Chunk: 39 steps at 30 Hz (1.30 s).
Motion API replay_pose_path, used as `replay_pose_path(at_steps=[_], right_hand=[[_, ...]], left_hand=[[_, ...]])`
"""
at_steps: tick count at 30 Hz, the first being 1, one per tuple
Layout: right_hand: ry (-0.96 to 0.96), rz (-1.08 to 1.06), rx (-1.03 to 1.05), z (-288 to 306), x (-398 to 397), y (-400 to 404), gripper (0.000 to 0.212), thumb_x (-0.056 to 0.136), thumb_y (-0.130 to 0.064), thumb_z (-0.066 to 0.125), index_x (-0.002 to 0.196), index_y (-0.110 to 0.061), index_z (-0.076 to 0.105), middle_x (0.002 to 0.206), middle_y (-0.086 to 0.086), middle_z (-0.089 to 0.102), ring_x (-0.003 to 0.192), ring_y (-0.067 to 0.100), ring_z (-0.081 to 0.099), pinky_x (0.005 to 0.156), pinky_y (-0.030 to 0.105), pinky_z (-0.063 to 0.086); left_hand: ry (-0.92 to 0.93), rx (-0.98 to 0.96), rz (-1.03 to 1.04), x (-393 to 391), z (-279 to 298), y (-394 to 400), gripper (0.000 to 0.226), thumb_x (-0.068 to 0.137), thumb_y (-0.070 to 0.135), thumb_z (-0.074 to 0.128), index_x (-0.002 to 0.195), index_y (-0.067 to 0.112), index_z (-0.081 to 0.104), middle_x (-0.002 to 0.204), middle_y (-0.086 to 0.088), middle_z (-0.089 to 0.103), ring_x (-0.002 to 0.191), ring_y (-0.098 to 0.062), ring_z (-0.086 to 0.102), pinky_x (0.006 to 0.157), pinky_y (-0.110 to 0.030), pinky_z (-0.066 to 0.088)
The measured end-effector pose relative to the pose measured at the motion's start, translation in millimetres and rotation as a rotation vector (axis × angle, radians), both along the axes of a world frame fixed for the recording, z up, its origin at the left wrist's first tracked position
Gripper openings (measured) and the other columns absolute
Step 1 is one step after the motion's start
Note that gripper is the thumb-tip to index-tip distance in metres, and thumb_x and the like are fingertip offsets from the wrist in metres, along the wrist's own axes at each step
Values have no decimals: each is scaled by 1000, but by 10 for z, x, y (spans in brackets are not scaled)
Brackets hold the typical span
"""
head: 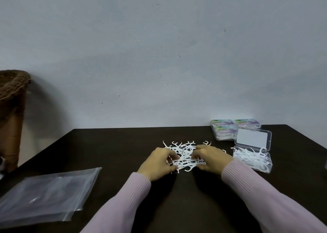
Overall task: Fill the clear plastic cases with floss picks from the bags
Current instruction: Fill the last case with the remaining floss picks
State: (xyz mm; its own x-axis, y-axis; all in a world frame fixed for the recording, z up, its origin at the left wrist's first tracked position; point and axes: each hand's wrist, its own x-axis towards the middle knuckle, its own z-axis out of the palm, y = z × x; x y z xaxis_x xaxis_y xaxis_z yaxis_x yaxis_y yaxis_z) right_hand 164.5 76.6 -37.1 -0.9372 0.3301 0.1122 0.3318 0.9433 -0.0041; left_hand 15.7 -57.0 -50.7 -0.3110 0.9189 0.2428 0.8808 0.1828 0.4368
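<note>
A wicker basket (12,84) stands at the far left, off the bench (106,144), against the wall. Flat clear bags (46,195) lie on the near-left part of the bench, their left edge cut off by the frame. Bare dark surface separates the bags from the left hand (159,163).

At centre, a loose pile of floss picks (184,153) lies on the bench. The left hand has its fingers curled into the pile's left side, gripping picks. The right hand (210,156) grips picks on the pile's right side.

Just right of the right hand, an open clear case (254,154) holds picks, lid raised. Behind it, closed filled cases (230,128) sit near the far edge.
</note>
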Motion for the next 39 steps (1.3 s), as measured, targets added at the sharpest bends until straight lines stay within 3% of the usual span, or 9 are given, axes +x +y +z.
replay_pose_path(at_steps=[5, 9, 13, 17, 21, 27, 30, 35, 39], right_hand=[[51, 8, 43, -5, 39, -38, 30, 89, -27, 54, 118, -19, 50, 124, -2, 52, 113, 16, 51, 89, 29, 41], [38, 54, 150, -28, 41, -29, 33, 93, -31, 49, 124, -21, 50, 129, -4, 52, 120, 15, 46, 97, 28, 34], [54, 83, 234, -13, 55, -13, 30, 95, -35, 44, 120, -22, 54, 123, -6, 56, 118, 13, 47, 98, 28, 27], [138, 69, 125, 26, 118, 11, 27, 93, -34, 50, 114, -21, 59, 116, -7, 60, 110, 12, 53, 93, 23, 33], [222, 11, -17, 82, 213, 66, 23, 90, -32, 56, 108, -19, 63, 108, -4, 63, 99, 12, 58, 83, 24, 44], [414, -63, -226, 179, 405, 200, 21, 83, -24, 67, 98, -11, 69, 92, 1, 68, 77, 5, 56, 69, 6, 39], [505, -117, -319, 243, 521, 241, 17, 80, -21, 69, 94, -11, 71, 80, -6, 64, 69, -3, 55, 64, -1, 39], [617, -243, -332, 339, 785, 417, 19, 79, -22, 70, 95, -11, 70, 85, -3, 66, 79, 9, 61, 75, 18, 47], [574, -349, -275, 388, 1075, 594, 22, 82, -18, 67, 102, -9, 68, 93, 1, 64, 80, 7, 56, 75, 16, 41]], left_hand=[[114, 40, 9, 50, -14, -27, 26, 83, 16, 63, 109, 17, 67, 104, 4, 67, 91, -8, 59, 78, -13, 41], [76, 66, 40, 39, -28, -10, 20, 85, 16, 63, 104, 18, 70, 96, 2, 68, 79, -5, 56, 75, -14, 42], [29, 88, 36, 36, -33, -13, 15, 87, 14, 64, 100, 17, 71, 91, 0, 67, 79, -6, 57, 74, -16, 45], [-77, 115, 25, 2, -18, -36, 15, 86, 10, 67, 99, 16, 71, 85, 1, 65, 72, -1, 54, 68, -9, 43], [-178, 178, 12, -21, 23, -35, 14, 84, 9, 69, 96, 16, 71, 80, 3, 66, 71, -2, 58, 69, -11, 46], [-277, 281, 30, 20, 148, 51, 10, 78, 14, 76, 85, 21, 74, 79, 3, 71, 74, -7, 65, 69, -20, 53], [-337, 318, 14, 95, 227, 136, 9, 79, 12, 75, 84, 19, 74, 77, 4, 71, 66, 1, 61, 60, -14, 47], [-438, 380, -43, 236, 345, 361, 10, 80, 10, 74, 86, 18, 74, 80, 1, 73, 77, -10, 68, 71, -17, 53], [-487, 404, -90, 424, 364, 584, 12, 79, 7, 74, 85, 18, 73, 83, -1, 73, 81, -13, 69, 75, -20, 55]])
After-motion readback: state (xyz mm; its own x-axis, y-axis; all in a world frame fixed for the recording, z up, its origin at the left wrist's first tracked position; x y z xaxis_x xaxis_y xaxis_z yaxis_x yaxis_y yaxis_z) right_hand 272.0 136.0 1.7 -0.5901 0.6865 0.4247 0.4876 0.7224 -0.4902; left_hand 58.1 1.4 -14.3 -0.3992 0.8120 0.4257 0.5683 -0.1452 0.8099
